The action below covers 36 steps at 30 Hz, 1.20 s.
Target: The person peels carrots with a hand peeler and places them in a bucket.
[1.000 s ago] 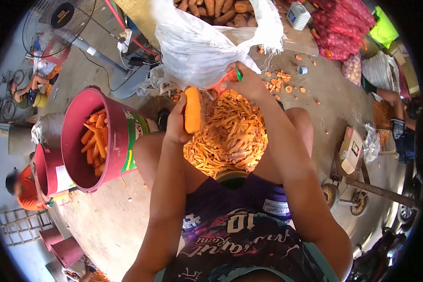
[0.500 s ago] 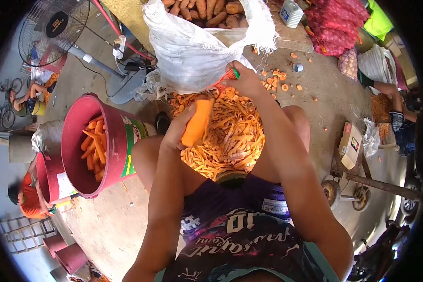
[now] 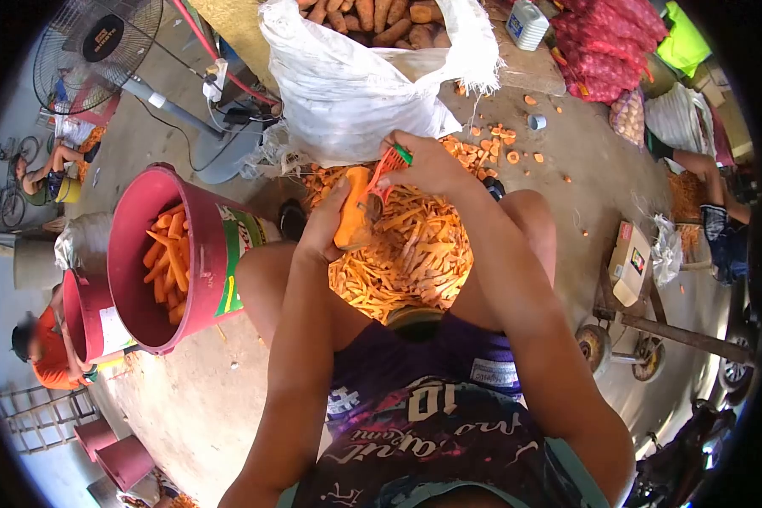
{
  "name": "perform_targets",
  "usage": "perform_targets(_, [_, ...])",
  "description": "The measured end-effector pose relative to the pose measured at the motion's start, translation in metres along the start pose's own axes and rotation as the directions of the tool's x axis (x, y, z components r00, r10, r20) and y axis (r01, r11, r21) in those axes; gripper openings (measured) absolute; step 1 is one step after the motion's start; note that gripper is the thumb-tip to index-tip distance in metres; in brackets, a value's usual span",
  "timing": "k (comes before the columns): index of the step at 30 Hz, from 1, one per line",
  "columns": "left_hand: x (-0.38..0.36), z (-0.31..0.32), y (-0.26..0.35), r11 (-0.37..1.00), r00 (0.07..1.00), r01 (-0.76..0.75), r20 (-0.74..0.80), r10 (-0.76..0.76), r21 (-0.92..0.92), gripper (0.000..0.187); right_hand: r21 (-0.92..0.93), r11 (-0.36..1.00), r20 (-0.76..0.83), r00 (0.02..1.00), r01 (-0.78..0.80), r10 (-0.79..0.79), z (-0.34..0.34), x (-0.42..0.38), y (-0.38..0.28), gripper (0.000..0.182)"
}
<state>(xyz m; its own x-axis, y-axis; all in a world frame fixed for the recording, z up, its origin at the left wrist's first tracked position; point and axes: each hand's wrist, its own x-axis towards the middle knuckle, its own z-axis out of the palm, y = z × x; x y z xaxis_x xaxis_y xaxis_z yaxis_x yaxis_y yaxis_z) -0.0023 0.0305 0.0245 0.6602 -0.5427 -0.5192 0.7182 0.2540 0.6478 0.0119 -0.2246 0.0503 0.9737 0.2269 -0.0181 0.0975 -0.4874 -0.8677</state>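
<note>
My left hand (image 3: 323, 223) is wrapped round a thick, partly peeled carrot (image 3: 352, 203). The carrot's near side is bright orange, while a browner patch shows at its lower right. In my right hand (image 3: 425, 162) is a red peeler (image 3: 387, 173) with a green end, its head against or very near the carrot's right side. Below both hands, between my knees, lies a wide heap of orange peelings (image 3: 411, 254).
A red bucket (image 3: 127, 279) with peeled carrots stands at left. Ahead is a white sack (image 3: 347, 110) of unpeeled carrots. A fan (image 3: 102, 42), carrot slices (image 3: 488, 150), red mesh sacks (image 3: 605, 46) and a cart (image 3: 635, 317) surround me. Other people sit at both sides.
The peeler has come down and left from near the sack to the carrot's side. The carrot has shifted slightly up and turned, showing its browner patch.
</note>
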Motion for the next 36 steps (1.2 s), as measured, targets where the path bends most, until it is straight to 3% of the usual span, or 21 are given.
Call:
perform_targets(4, [-0.014,0.010,0.004,0.996,0.997,-0.027,-0.065,0.033,0.088,0.047,-0.041,0.988,-0.120,0.983,-0.146,0.140,-0.022,0.010,0.015,0.054])
perform_targets(6, [-0.023,0.013,0.003,0.993,0.983,-0.109,0.150,0.102,0.040,0.051,0.117,0.960,-0.147,0.952,-0.254,0.270,-0.032,0.017,0.017,0.056])
perform_targets(7, [-0.021,0.013,0.003,0.993,0.984,-0.109,0.148,0.102,0.041,0.051,0.063,0.949,-0.154,0.937,-0.309,0.315,-0.034,0.016,0.011,0.058])
perform_targets(9, [-0.013,0.011,0.001,0.972,0.993,-0.121,-0.027,0.118,-0.199,0.051,0.046,0.965,-0.135,0.956,-0.258,0.261,-0.026,0.009,-0.003,0.057])
perform_targets(12, [0.014,-0.029,-0.008,0.964,0.991,-0.133,-0.060,0.123,-0.230,0.053,0.040,0.977,-0.013,0.978,-0.208,0.208,-0.010,0.000,-0.019,0.059])
perform_targets(14, [0.021,-0.027,-0.012,0.972,0.992,-0.111,-0.076,0.097,-0.206,0.053,0.023,0.999,0.078,0.996,0.037,-0.038,0.008,-0.004,-0.011,0.062])
perform_targets(17, [0.018,-0.023,-0.014,1.000,0.998,0.001,-0.059,-0.002,-0.030,0.055,-0.024,0.999,0.036,0.999,0.026,-0.025,0.005,-0.003,0.001,0.063])
perform_targets(20, [0.004,0.000,-0.012,0.998,0.998,-0.015,-0.061,0.019,0.060,0.055,-0.056,0.997,-0.052,0.997,-0.056,0.053,-0.015,0.004,0.011,0.067])
perform_targets(22, [-0.013,0.008,-0.008,0.999,1.000,-0.026,0.006,0.026,0.044,0.054,-0.086,0.963,-0.197,0.952,-0.256,0.235,-0.033,0.010,0.015,0.067])
perform_targets(26, [-0.021,0.004,-0.001,0.996,0.996,-0.018,0.085,0.025,-0.083,0.054,-0.137,0.954,-0.179,0.954,-0.266,0.240,-0.029,0.010,0.018,0.063])
perform_targets(28, [-0.004,-0.011,-0.004,1.000,1.000,0.006,-0.012,-0.006,-0.017,0.055,-0.194,0.964,-0.110,0.980,-0.184,0.165,-0.016,0.008,0.029,0.058])
perform_targets(30, [0.007,-0.013,-0.009,0.984,0.978,0.035,-0.209,0.002,0.174,0.057,-0.241,0.964,-0.043,0.994,-0.108,0.100,-0.004,0.003,0.040,0.053])
perform_targets(31, [0.004,-0.009,-0.008,0.984,0.979,0.038,-0.204,-0.002,0.174,0.057,-0.311,0.946,0.005,0.995,-0.095,0.102,0.000,0.000,0.042,0.048])
perform_targets(32, [-0.001,-0.005,-0.006,0.986,0.988,-0.153,-0.032,0.151,-0.066,0.059,-0.377,0.922,0.049,0.993,-0.083,0.110,0.003,-0.002,0.044,0.044])
perform_targets(33, [-0.008,0.004,0.000,0.901,0.939,-0.284,0.095,0.330,-0.328,0.060,-0.405,0.910,0.050,0.992,-0.088,0.118,0.003,-0.005,0.040,0.041])
perform_targets(34, [-0.007,0.010,0.005,0.819,0.924,-0.382,-0.164,0.346,-0.427,0.063,-0.401,0.911,0.046,0.991,-0.097,0.126,0.004,-0.008,0.036,0.041])
perform_targets(36, [-0.008,0.000,0.010,0.881,0.916,-0.387,-0.003,0.402,-0.273,0.070,-0.352,0.924,0.068,0.981,-0.148,0.183,0.002,-0.005,0.024,0.042])
